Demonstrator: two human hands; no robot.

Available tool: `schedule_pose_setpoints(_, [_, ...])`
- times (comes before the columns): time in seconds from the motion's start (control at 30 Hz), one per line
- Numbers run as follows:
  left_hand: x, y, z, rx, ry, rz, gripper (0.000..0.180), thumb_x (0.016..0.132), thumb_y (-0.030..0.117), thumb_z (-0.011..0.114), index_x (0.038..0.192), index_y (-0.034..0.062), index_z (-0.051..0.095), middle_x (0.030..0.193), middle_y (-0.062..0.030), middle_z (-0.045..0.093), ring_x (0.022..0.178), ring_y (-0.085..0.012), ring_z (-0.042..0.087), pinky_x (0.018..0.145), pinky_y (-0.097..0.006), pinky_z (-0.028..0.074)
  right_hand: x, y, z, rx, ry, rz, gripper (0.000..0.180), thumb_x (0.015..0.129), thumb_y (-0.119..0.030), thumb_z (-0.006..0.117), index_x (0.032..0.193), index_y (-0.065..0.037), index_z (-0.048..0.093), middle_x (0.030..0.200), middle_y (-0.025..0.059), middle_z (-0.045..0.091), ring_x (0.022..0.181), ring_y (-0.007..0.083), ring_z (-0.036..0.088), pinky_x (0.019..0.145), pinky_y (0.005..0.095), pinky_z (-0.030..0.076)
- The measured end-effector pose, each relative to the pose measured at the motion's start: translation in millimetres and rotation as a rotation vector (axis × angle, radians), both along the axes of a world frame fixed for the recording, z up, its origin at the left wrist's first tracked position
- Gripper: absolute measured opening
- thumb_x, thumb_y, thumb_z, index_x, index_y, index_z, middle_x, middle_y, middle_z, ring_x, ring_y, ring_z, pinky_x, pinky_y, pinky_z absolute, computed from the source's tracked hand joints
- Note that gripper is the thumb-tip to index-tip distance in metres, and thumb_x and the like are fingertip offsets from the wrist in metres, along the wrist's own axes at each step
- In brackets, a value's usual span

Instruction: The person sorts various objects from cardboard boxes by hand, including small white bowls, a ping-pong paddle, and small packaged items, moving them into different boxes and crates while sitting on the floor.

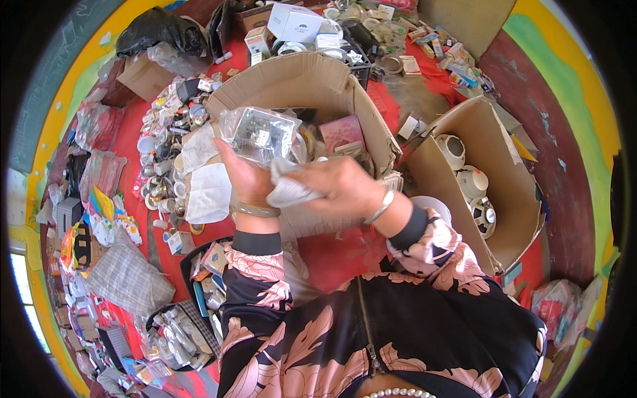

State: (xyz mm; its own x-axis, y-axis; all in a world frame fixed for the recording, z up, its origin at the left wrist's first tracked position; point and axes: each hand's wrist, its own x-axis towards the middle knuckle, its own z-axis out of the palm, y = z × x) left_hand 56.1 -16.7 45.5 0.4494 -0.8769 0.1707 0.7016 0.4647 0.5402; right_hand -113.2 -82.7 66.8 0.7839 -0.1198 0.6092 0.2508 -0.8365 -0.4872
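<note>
White cloth (pixel 286 192): positioned above the near side of the large open carton (pixel 285 79). The right hand (pixel 350 182) has its grip closed on the cloth. The left hand (pixel 251 178) meets the cloth, thumb spread; its fingers are partly hidden, so whether its grip has hold of anything cannot be told. Clear plastic package (pixel 263 136): at the carton's opening, just beyond the left hand. Pink box (pixel 342 132): inside the carton. Second carton (pixel 448 212): right of the large carton.
</note>
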Motion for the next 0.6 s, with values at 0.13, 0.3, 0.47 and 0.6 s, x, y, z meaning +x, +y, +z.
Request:
schedule_pose_setpoints(0.13, [-5.8, 4.1, 17.2, -0.045, 0.13, 0.068, 0.075, 0.08, 0.061, 0.043, 0.125, 0.0016, 0.039, 0.123, -0.0191, 0.046, 0.112, -0.0369, 0.045, 0.096, -0.051, 0.035, -18.6, -27.9, 9.6, 1.046, -0.147, -0.14, 0.036, 0.081, -0.018, 0.063, 0.111, 0.0, 0.055, 0.093, 0.0011, 0.063, 0.076, 0.011, 0.059, 0.068, 0.0245, 0.048])
schedule_pose_setpoints(0.3, [-24.2, 6.8, 10.7, 0.029, -0.004, -0.091, 0.06, 0.075, 0.02, 0.064, 0.127, 0.0042, 0.038, 0.123, -0.0143, 0.047, 0.114, -0.0314, 0.044, 0.095, -0.047, 0.037, -16.1, -40.4, 6.6, 0.909, -0.309, -0.196, 0.046, 0.084, -0.023, 0.059, 0.122, -0.001, 0.047, 0.115, 0.0064, 0.054, 0.106, 0.0127, 0.049, 0.089, 0.0257, 0.039])
schedule_pose_setpoints(0.47, [-58.4, 6.8, -2.7, 0.21, -0.093, -0.203, 0.054, 0.069, -0.004, 0.06, 0.12, 0.0042, 0.045, 0.116, -0.0051, 0.051, 0.103, -0.0187, 0.052, 0.09, -0.033, 0.042, 0.9, -18.4, 12.3, -0.13, 0.086, -0.189, 0.045, 0.079, -0.024, 0.058, 0.118, -0.003, 0.051, 0.134, 0.0171, 0.036, 0.129, 0.0332, 0.027, 0.096, 0.0427, 0.034])
schedule_pose_setpoints(0.6, [-43.6, 9.8, -12.7, 0.401, -0.418, -0.437, 0.05, 0.07, -0.005, 0.058, 0.118, 0.0014, 0.046, 0.11, -0.0061, 0.054, 0.102, -0.0186, 0.052, 0.089, -0.033, 0.042, 5.1, -29.9, -3.3, 0.1, 0.025, -0.268, 0.04, 0.085, -0.025, 0.052, 0.117, -0.002, 0.051, 0.13, 0.017, 0.041, 0.126, 0.0326, 0.031, 0.097, 0.0391, 0.034])
